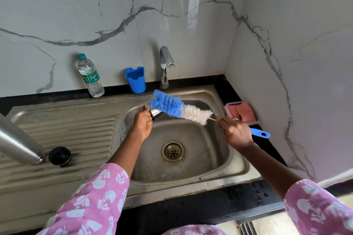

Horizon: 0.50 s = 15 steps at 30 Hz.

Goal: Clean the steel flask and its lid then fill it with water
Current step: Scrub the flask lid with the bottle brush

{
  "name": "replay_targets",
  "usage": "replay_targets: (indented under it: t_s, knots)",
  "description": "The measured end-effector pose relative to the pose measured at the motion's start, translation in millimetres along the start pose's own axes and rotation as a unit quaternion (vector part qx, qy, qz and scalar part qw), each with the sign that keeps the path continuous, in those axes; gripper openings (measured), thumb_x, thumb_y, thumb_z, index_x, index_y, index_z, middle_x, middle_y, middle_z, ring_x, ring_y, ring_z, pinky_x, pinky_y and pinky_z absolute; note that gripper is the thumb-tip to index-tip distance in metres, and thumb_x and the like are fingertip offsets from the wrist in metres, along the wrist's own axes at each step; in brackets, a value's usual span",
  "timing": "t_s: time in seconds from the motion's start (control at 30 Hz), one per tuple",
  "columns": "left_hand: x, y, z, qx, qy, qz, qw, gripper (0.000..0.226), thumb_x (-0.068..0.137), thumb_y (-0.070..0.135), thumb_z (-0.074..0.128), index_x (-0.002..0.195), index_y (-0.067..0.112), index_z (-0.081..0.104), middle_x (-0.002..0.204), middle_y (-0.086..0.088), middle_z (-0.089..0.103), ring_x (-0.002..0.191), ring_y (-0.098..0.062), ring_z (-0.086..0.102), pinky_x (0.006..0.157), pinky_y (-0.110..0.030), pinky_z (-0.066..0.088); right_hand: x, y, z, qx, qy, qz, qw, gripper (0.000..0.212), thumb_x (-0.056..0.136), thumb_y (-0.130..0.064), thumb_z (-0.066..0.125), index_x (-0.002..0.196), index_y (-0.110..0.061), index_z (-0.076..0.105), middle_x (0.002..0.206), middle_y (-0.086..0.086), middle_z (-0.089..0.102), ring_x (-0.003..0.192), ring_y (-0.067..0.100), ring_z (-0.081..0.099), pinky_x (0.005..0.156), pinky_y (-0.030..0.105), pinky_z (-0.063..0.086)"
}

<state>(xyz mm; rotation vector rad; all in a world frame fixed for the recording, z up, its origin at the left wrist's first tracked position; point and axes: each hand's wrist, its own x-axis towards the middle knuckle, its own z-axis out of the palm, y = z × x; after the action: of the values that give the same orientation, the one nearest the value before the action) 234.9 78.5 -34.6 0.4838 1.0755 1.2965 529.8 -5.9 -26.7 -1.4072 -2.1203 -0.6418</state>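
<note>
My left hand (142, 122) grips a small steel cup-shaped lid (157, 113) over the sink basin (206, 160). My right hand (236, 132) holds a bottle brush by its blue handle (260, 133). The brush's blue and white bristles (172, 106) lie across the lid's far side. The steel flask (19, 143) lies tilted on the drainboard at the left, its open neck pointing towards a black round stopper (59, 155) beside it.
A steel tap (165, 63) stands behind the basin, with no water running. A blue plastic holder (136, 79) and a plastic water bottle (89, 76) stand at the back wall. A tray with a pink sponge (241, 111) sits on the right counter.
</note>
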Motion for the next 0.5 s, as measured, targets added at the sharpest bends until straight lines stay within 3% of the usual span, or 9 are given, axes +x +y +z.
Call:
replay_targets:
  t_s: [0.1, 0.2, 0.23, 0.27, 0.33, 0.43, 0.5]
  knots:
    - [2, -5, -1, 0.042, 0.020, -0.011, 0.999, 0.027, 0.097, -0.002, 0.040, 0.095, 0.016, 0.059, 0.080, 0.005, 0.049, 0.065, -0.005, 0.037, 0.062, -0.024, 0.036, 1, 3, -3, -0.002, 0.012, -0.012, 1.000, 0.033, 0.056, 0.000, 0.074, 0.087, -0.009, 0.071, 0.060, 0.002, 0.055, 0.039, 0.025, 0.050, 0.032, 0.023, 0.030]
    - [-9, -4, 5, 0.130, -0.010, -0.009, 0.991, 0.042, 0.094, -0.013, 0.030, 0.129, 0.001, 0.049, 0.084, 0.004, 0.052, 0.065, -0.003, 0.037, 0.062, -0.014, 0.037, 6, 0, 0, -0.007, 0.007, 0.004, 1.000, 0.031, 0.060, -0.001, 0.074, 0.089, -0.011, 0.071, 0.061, 0.002, 0.055, 0.040, 0.026, 0.051, 0.031, 0.024, 0.032]
    - [-12, -4, 6, 0.147, -0.012, 0.000, 0.989, 0.045, 0.094, -0.014, 0.030, 0.135, -0.001, 0.044, 0.101, -0.003, 0.061, 0.075, -0.004, 0.047, 0.074, -0.010, 0.041, 8, -2, 1, -0.008, 0.003, 0.010, 1.000, 0.032, 0.059, 0.000, 0.076, 0.089, -0.011, 0.072, 0.061, 0.002, 0.056, 0.040, 0.026, 0.052, 0.032, 0.024, 0.032]
    - [-14, -4, 7, 0.156, -0.006, 0.012, 0.988, 0.045, 0.095, -0.014, 0.031, 0.136, -0.001, 0.043, 0.125, -0.017, 0.058, 0.089, -0.006, 0.052, 0.090, -0.013, 0.038, 9, -3, 1, -0.009, 0.001, 0.013, 1.000, 0.033, 0.058, 0.001, 0.078, 0.088, -0.010, 0.072, 0.061, 0.003, 0.056, 0.040, 0.026, 0.052, 0.032, 0.024, 0.032]
    - [-18, -1, 9, 0.155, 0.009, 0.024, 0.988, 0.046, 0.095, -0.014, 0.031, 0.136, 0.001, 0.044, 0.145, -0.027, 0.034, 0.090, -0.009, 0.044, 0.103, -0.021, 0.028, 8, -5, 0, -0.009, -0.001, 0.014, 1.000, 0.035, 0.055, 0.002, 0.081, 0.087, -0.010, 0.073, 0.060, 0.002, 0.055, 0.040, 0.025, 0.052, 0.032, 0.023, 0.031]
    - [-14, 0, 10, 0.157, 0.020, 0.016, 0.987, 0.047, 0.095, -0.013, 0.031, 0.137, 0.005, 0.045, 0.144, -0.026, 0.037, 0.099, -0.014, 0.038, 0.108, -0.026, 0.024, 2, -4, -2, -0.008, -0.001, -0.001, 1.000, 0.039, 0.050, 0.002, 0.083, 0.085, -0.010, 0.073, 0.060, 0.002, 0.054, 0.039, 0.024, 0.050, 0.032, 0.024, 0.032]
    - [-11, -2, 8, 0.159, 0.025, 0.008, 0.987, 0.048, 0.094, -0.014, 0.030, 0.136, 0.005, 0.045, 0.128, -0.018, 0.054, 0.100, -0.015, 0.042, 0.105, -0.028, 0.028, -2, -1, -3, -0.007, -0.005, -0.016, 1.000, 0.041, 0.047, 0.003, 0.082, 0.085, -0.009, 0.073, 0.060, 0.003, 0.054, 0.039, 0.024, 0.049, 0.033, 0.024, 0.031]
